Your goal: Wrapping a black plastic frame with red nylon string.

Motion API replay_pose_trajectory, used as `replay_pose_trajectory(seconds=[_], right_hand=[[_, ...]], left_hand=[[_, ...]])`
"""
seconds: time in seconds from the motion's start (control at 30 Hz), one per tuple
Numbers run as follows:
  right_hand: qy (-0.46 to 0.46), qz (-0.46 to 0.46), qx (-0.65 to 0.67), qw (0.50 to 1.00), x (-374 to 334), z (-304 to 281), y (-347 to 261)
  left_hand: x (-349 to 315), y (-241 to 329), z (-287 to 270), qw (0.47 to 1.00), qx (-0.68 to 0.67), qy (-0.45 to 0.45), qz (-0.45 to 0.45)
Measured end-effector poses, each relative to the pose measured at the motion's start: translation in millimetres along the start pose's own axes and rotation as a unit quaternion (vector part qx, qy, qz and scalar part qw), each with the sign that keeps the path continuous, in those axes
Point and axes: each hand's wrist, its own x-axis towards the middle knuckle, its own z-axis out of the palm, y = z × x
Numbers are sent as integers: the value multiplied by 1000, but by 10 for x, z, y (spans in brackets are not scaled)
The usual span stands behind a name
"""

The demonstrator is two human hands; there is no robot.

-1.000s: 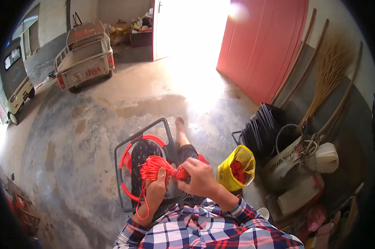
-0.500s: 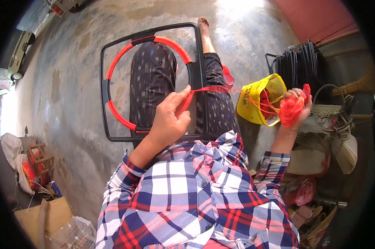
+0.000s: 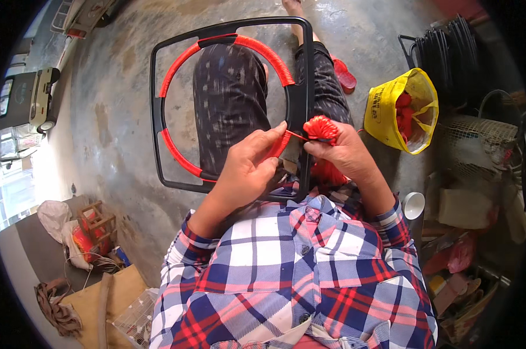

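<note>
A black rounded-square frame [image 3: 156, 139] with a round inner ring rests over my lap. Bright red cord wrapping [image 3: 268, 55] covers separate stretches of that ring, with bare black between. My left hand [image 3: 248, 166] is closed on the ring's lower right stretch, thumb and fingers pinching the wrapped part. Just right of the frame's side bar, my right hand [image 3: 353, 152] grips a bundle of red cord [image 3: 321, 128]. A short strand runs taut from the bundle to my left fingertips. More red material [image 3: 328, 173] lies below my right hand, partly hidden.
To the right stands a yellow bag-like container [image 3: 384, 116] with red material inside. Behind it are stacked black frames [image 3: 449, 52]. A red slipper [image 3: 345, 78] lies beyond my leg, and a white cup-like object [image 3: 413, 205] sits by my right sleeve. A wooden board [image 3: 88, 299] lies at lower left.
My right hand has come in from the far right to beside the frame, bringing the cord bundle. The long strand is now short. The view has shifted, while my left hand keeps its grip.
</note>
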Motion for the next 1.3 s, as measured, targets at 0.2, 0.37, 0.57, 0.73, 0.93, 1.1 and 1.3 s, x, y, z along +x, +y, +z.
replay_pose_trajectory(seconds=[0.2, 0.37, 0.57, 0.73, 0.93, 1.1, 1.3], right_hand=[[-19, 69, 86, 994, -63, -45, 136], [14, 68, 103, 992, -71, -9, 222], [35, 91, 118, 988, -58, 3, 228], [36, 96, 124, 987, -55, -14, 240], [35, 88, 130, 987, -56, -28, 253], [46, 72, 125, 988, -40, -15, 264], [28, 69, 98, 992, -59, -9, 214]], left_hand=[[-33, 28, -231, 962, -217, -92, -137], [11, 7, -264, 959, -203, -113, -164], [59, -84, -268, 959, -230, -96, -135], [97, -180, -366, 894, -415, -72, -153], [165, -167, -338, 890, -436, -49, -123], [229, -215, -94, 974, -200, -68, -85], [343, -207, -10, 928, -285, -101, -219]])
